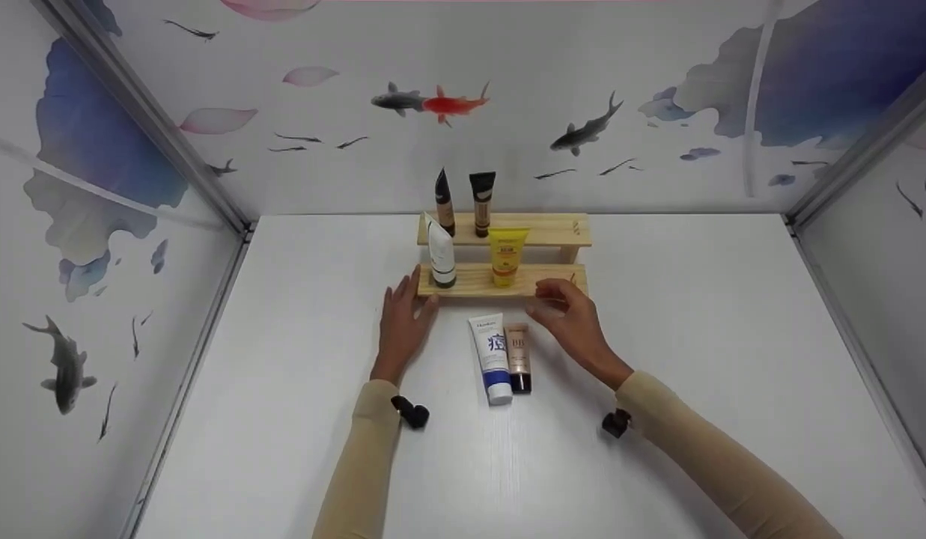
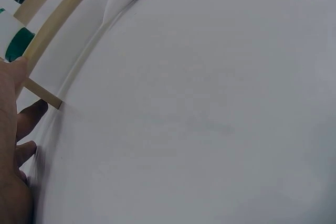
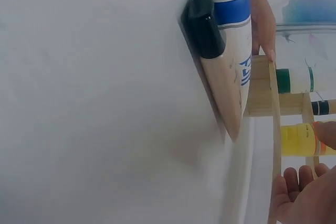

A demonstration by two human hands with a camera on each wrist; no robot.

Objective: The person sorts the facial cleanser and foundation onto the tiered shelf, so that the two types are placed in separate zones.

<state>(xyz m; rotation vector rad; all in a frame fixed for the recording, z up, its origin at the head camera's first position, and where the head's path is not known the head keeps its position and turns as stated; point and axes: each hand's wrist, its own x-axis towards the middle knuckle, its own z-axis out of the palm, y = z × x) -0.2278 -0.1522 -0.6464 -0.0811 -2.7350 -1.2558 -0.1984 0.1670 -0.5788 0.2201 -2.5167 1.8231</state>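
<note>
A two-tier wooden stand is at the back of the white table. My left hand touches its left front corner, fingers extended along the end and thumb by the front edge. Near the front edge at the right is my right hand, fingers loosely bent, nothing seen between them. On the lower tier stand a white tube and a yellow tube; the yellow one is nearest my right hand. A white-and-blue tube and a beige BB cream tube lie side by side in front.
Two black-topped tubes, one on the left and one on the right, stand on the upper tier. Behind the stand rises a white back panel printed with fish. Side panels with metal-framed edges flank the table.
</note>
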